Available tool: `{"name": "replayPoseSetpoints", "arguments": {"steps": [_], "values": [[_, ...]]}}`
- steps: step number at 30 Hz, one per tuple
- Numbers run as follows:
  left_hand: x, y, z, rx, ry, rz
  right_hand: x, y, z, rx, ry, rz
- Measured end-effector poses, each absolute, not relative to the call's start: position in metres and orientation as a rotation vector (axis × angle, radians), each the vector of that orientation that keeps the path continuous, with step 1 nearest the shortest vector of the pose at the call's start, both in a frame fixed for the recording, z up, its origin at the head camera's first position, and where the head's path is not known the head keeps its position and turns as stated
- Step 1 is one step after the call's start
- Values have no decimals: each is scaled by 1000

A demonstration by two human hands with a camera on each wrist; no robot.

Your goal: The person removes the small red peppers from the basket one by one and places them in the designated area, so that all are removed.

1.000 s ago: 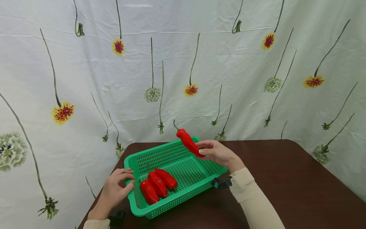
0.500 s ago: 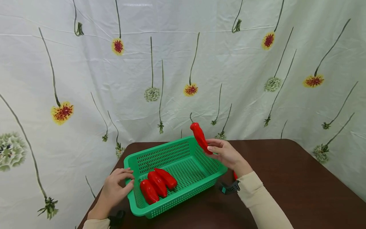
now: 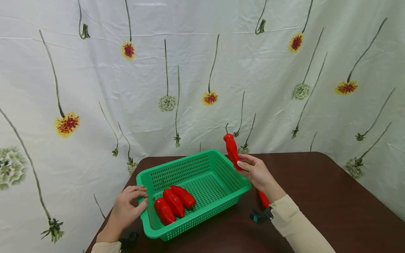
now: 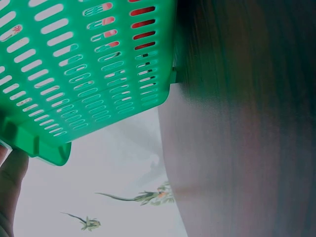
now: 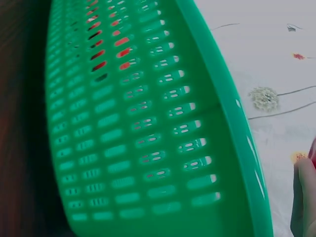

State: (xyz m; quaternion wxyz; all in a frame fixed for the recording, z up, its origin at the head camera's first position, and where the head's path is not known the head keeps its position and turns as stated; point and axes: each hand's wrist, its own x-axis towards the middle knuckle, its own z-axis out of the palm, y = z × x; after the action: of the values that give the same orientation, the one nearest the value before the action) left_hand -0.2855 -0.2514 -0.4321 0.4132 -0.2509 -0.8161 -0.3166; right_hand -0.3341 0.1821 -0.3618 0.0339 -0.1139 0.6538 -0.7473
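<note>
In the head view my right hand [image 3: 258, 174] pinches a red pepper [image 3: 232, 149] near its lower tip, stem upward. The pepper stands tilted above the right end of a green plastic basket [image 3: 221, 207]. At the basket's left end my left hand [image 3: 128, 207] holds the rim, fingers on top; the left wrist view has a finger [image 4: 12, 177] against the rim's underside. Inside the basket lie three red peppers [image 3: 173, 203], side by side toward the left. The right wrist view catches only a sliver of the held pepper [image 5: 313, 152] and part of the hand.
On the dark brown table [image 3: 307, 196], another red pepper [image 3: 264, 199] lies right of the basket, partly hidden by my right forearm. A white cloth [image 3: 190, 70] with printed flowers hangs behind the table.
My right hand has moved right with the pepper, from over the basket toward its right end, and the pepper has turned more upright. The table pepper has come into sight. My left hand stays put.
</note>
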Motion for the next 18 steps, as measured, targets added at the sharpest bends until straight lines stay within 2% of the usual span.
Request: {"name": "replayPoseSetpoints", "arguments": {"steps": [18], "values": [[-286, -252, -432, -647, -2031, -801, -314, 198, -381, 78, 2225, -2324]]}}
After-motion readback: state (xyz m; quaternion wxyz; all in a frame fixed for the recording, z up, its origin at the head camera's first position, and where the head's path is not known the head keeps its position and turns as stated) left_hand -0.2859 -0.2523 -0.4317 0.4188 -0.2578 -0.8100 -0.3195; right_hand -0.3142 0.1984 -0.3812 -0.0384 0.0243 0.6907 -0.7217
